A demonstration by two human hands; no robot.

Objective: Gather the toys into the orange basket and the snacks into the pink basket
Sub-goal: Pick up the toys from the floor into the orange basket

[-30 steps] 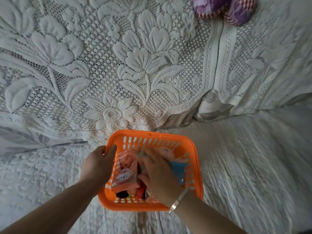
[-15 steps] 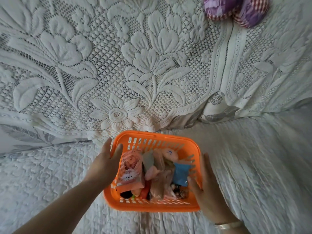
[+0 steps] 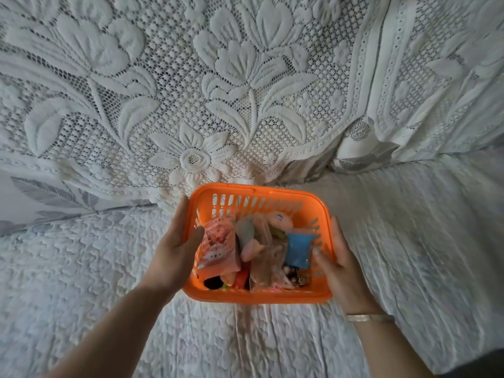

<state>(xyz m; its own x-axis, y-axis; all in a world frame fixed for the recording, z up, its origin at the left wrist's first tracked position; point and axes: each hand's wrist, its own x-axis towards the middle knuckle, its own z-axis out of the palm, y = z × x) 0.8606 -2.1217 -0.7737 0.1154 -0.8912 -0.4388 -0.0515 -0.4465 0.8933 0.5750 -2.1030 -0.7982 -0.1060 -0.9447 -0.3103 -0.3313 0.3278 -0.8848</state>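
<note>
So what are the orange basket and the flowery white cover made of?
The orange slotted basket looks like moulded plastic: smooth, slightly glossy, with cut-out slots. The white flowery cover looks like lace fabric, probably cotton: open mesh with raised matte flowers.

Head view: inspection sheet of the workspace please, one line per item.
Surface: white quilted cover, creased.
Job's things: orange basket on the cover, holding packets and small toys, among them a pink packet and a blue packet. Pink basket: not in view.
Clutter: nothing seen.
Hands: left hand grips the basket's left rim; right hand grips its right rim; bracelet on the right wrist.
Cables: nothing seen.
Surroundings: white lace cloth with flowers behind the basket.
</note>
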